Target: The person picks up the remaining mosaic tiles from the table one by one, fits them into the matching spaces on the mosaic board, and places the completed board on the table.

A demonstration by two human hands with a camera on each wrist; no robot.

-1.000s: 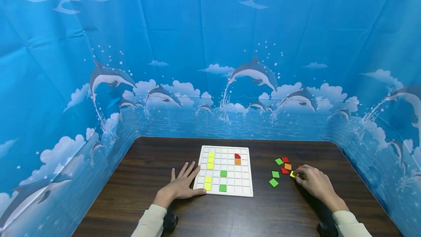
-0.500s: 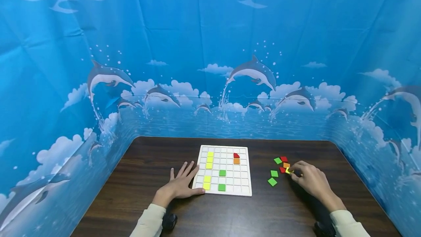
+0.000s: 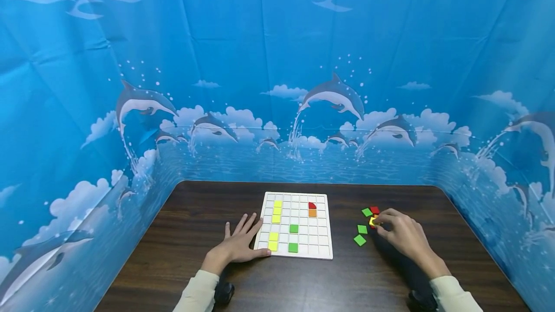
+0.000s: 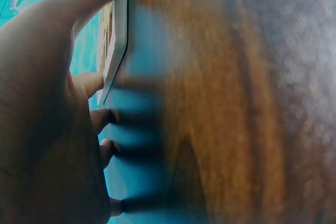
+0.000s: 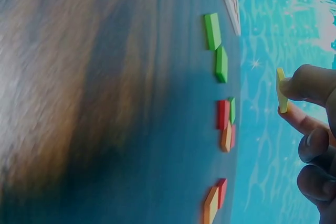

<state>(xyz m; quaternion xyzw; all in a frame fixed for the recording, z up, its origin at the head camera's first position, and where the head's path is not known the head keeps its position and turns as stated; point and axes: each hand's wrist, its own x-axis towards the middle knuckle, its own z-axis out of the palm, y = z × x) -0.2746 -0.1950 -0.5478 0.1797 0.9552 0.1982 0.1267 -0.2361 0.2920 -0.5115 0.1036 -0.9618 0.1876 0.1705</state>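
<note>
My left hand [image 3: 236,247] lies spread at the left side of a white gridded board [image 3: 314,239], its thumb and index finger touching the edge. In the left wrist view, the thumb rests along the board's rim [image 4: 122,24]. On the board sit yellow tiles [image 3: 276,218], two green tiles [image 3: 294,228], an orange tile [image 3: 312,213] and a red piece with one rounded corner [image 3: 312,205]. My right hand [image 3: 406,236] pinches a yellow tile [image 5: 282,91] between thumb and index finger, raised over the loose tiles; its other fingers are curled.
Right of the board lie loose green tiles [image 3: 360,240], red tiles [image 5: 223,114] and orange tiles [image 5: 211,205]. The dark wooden table [image 3: 303,283] ends at a blue dolphin-print curtain [image 3: 260,158] behind and at both sides.
My right hand has moved left and slightly up in the head view with the yellow tile, from the right of the loose tiles to above them. The left hand stays at the board.
</note>
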